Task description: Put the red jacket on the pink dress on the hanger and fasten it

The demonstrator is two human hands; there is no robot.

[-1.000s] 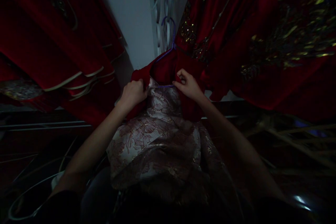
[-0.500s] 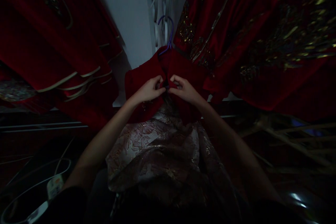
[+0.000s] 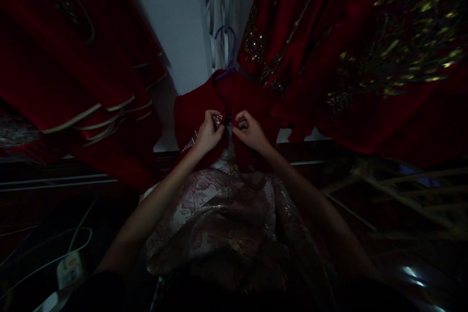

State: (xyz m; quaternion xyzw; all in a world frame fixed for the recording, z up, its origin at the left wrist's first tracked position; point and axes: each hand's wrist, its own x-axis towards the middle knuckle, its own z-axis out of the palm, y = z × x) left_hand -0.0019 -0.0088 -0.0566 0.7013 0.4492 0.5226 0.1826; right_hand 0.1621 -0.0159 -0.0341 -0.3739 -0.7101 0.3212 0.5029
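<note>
A short red vest [image 3: 195, 107] with beaded trim hangs on a purple hanger [image 3: 233, 51]. My left hand [image 3: 211, 131] pinches its left front edge, near a cluster of shiny beads. Opposite it, my right hand [image 3: 251, 130] grips the right front edge with thumb and fingers. A narrow gap separates the two edges, and the hanger's bar shows between them. Below the vest spreads a shiny patterned brocade cloth [image 3: 204, 200] in pale pink and gold; how it joins the vest is too dark to tell.
Red garments with pale piping [image 3: 84, 78] hang at the left. A red garment with gold sequins [image 3: 402, 44] hangs at the right. Behind stands a pale wall [image 3: 175, 19] with a metal rack. A power strip [image 3: 69, 269] with a white cable lies lower left; a wooden frame [image 3: 395, 195] stands right.
The view has shifted slightly. My left hand has turned more upright, and beads on the vest's left front now show. Both hands keep their grip on the edges.
</note>
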